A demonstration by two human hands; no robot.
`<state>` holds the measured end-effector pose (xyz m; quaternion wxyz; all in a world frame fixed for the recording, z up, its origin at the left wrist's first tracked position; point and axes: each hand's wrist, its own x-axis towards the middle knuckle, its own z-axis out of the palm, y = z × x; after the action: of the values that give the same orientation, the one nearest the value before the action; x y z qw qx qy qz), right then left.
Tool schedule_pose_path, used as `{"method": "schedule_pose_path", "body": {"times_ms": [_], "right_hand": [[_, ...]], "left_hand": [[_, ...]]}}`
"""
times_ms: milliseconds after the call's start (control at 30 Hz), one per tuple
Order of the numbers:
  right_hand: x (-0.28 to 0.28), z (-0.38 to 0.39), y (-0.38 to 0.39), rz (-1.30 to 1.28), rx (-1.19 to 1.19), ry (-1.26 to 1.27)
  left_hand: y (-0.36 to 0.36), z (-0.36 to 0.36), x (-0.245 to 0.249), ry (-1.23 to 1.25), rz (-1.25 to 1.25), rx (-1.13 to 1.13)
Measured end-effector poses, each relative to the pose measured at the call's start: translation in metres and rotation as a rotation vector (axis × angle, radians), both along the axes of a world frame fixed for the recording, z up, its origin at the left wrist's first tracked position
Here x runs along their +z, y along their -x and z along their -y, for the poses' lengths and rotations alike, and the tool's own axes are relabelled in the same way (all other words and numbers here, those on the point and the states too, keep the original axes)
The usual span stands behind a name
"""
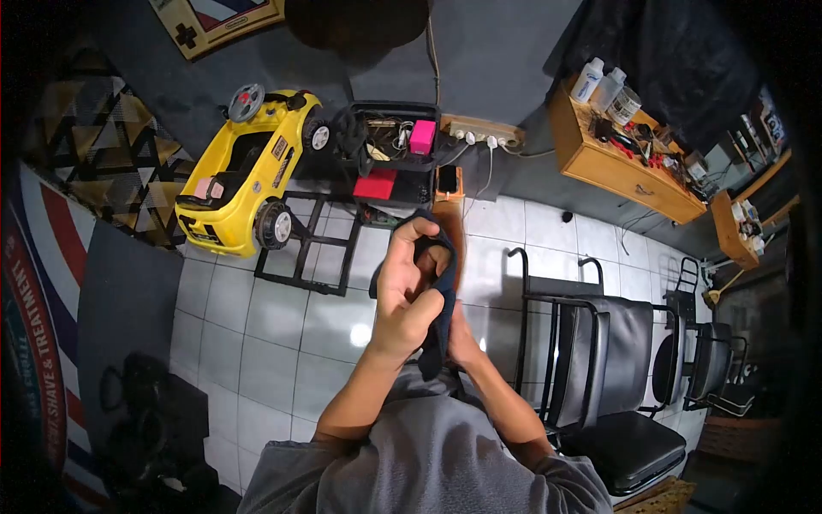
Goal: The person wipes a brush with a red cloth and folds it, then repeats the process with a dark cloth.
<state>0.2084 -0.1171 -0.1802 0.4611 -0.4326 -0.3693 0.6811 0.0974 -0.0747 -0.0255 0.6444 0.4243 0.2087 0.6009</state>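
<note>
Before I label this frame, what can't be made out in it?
In the head view:
- Right hand: fingers mostly hidden behind the dark cloth.
- Dark cloth: full shape, partly covered by the left hand.
- Beige wall panel: cut off by the top edge.
- White bottle: label print too small to read.
- Dark heap, lower left: items lost in shadow.

Right hand (pixel 463 341) — fingers hidden behind dark cloth (pixel 442 330) — and wall panel (pixel 218 26), cut by top edge

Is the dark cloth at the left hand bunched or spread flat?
Bunched: the dark cloth curves about curled fingers of the left hand.
</note>
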Motion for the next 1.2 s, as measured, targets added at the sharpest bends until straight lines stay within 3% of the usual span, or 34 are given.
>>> {"method": "schedule_pose_path", "body": {"times_ms": [67, 133, 167, 233, 300, 333, 367, 467, 567, 600, 633, 667, 700, 800, 867, 900, 1000, 1100, 1200], "right_hand": [[-0.036, -0.013, 0.005, 0.207, 0.09, -0.197], [-0.124, -0.019, -0.004, 0.466, 0.326, -0.371], [-0.178, -0.017, -0.015, 0.615, 0.44, -0.416], [-0.359, 0.011, -0.046, 0.91, 0.353, -0.444], [-0.342, 0.025, -0.067, 1.152, 0.624, 0.0], [-0.319, 0.037, -0.077, 1.05, 0.501, 0.02], [-0.312, 0.042, -0.081, 1.084, 0.513, 0.216], [-0.282, 0.048, -0.091, 1.287, 0.437, 0.271], [-0.267, 0.04, -0.098, 1.289, 0.229, 0.121], [-0.263, 0.024, -0.089, 1.175, 0.081, 0.37], [-0.214, 0.015, -0.082, 1.06, -0.026, 0.148], [-0.175, 0.005, -0.071, 0.638, -0.096, 0.344], [-0.124, -0.003, -0.055, 0.375, -0.168, 0.345], [-0.013, -0.001, -0.035, -0.357, -0.044, 0.368], [0.005, 0.013, -0.023, -0.225, 0.021, 0.259], [0.017, 0.013, -0.009, 0.025, 0.005, 0.128], [-0.038, 0.004, 0.0, 0.183, 0.119, 0.053], [-0.151, -0.01, -0.01, 0.594, 0.521, 0.075], [-0.271, 0.009, -0.028, 1.008, 0.675, -0.056]], "left_hand": [[0.003, -0.001, 0.004, -0.025, 0.046, 0.027], [0.01, 0.0, 0.014, -0.047, 0.139, 0.067], [0.013, 0.0, 0.019, -0.06, 0.185, 0.085], [0.024, -0.001, 0.028, -0.073, 0.229, 0.132], [0.034, -0.007, 0.024, -0.085, 0.293, 0.184], [0.04, -0.01, 0.019, -0.07, 0.258, 0.225], [0.041, -0.009, 0.014, -0.045, 0.288, 0.217], [0.044, -0.007, -0.001, -0.008, 0.333, 0.204], [0.035, -0.009, -0.009, -0.055, 0.23, 0.243], [0.033, -0.007, -0.007, -0.066, 0.202, 0.204], [0.027, -0.007, -0.007, -0.041, 0.149, 0.236], [0.02, -0.006, -0.006, -0.015, 0.096, 0.267], [0.014, -0.005, -0.008, -0.024, 0.05, 0.278], [-0.002, -0.006, -0.016, -0.005, -0.015, 0.345], [-0.013, -0.01, -0.022, -0.063, -0.052, 0.428], [-0.019, -0.013, -0.024, -0.126, -0.08, 0.485], [-0.018, -0.017, -0.017, -0.141, -0.018, 0.505], [-0.011, -0.017, 0.004, -0.2, 0.033, 0.603], [0.003, -0.023, 0.014, -0.221, 0.09, 0.712]]}}
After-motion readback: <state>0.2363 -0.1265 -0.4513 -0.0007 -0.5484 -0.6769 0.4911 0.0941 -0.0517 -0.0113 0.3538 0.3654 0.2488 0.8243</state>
